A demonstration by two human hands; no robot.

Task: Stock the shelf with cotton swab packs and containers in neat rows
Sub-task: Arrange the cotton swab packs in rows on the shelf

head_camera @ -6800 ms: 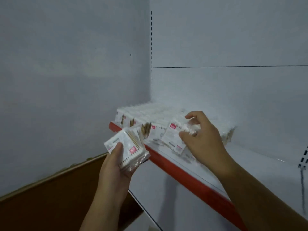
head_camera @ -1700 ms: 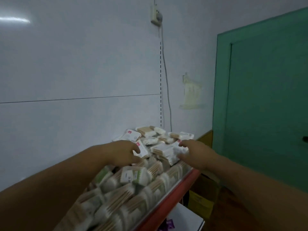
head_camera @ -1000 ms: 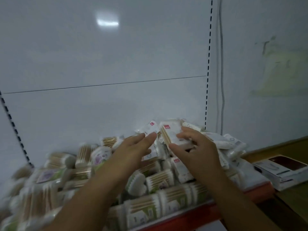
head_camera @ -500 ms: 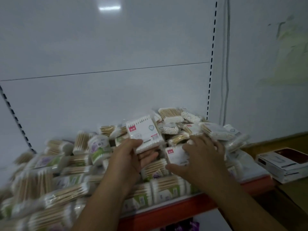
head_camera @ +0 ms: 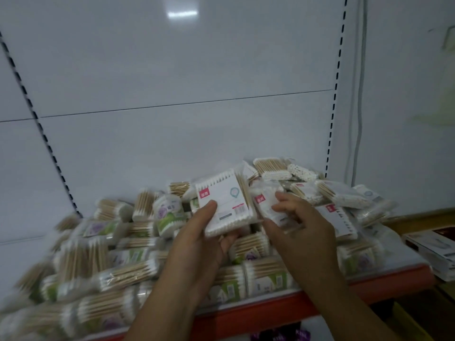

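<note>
We hold two packs: left hand (head_camera: 197, 242) grips left pack (head_camera: 225, 205), right hand (head_camera: 304, 232) pinches right pack (head_camera: 266, 206) (heap (head_camera: 123, 271) on shelf (head_camera: 270, 313) blurred, uncountable); one box (head_camera: 435, 252) beside.

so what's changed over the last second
A second ago the right hand held the flat pack and the left hand was open; now the left hand grips it above the heap. The right hand has pinched a second pack from it. The round containers along the red shelf edge lie as before.
</note>
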